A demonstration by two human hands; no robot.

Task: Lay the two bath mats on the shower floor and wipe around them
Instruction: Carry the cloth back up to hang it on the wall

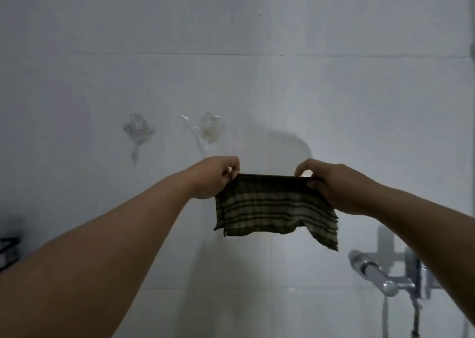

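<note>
A small dark green striped cloth (272, 206) hangs stretched between my two hands in front of the white tiled wall. My left hand (213, 177) pinches its upper left corner. My right hand (331, 183) pinches its upper right edge, thumb underneath. The cloth's lower edge hangs loose, with one corner drooping at the lower right. No bath mat and no shower floor are in view.
Two clear plastic wall hooks (138, 131) (208, 129) sit on the tiles just above and left of my hands. A chrome shower mixer tap (380, 273) with hoses juts out at the lower right. A black wire rack (7, 250) shows at the left edge.
</note>
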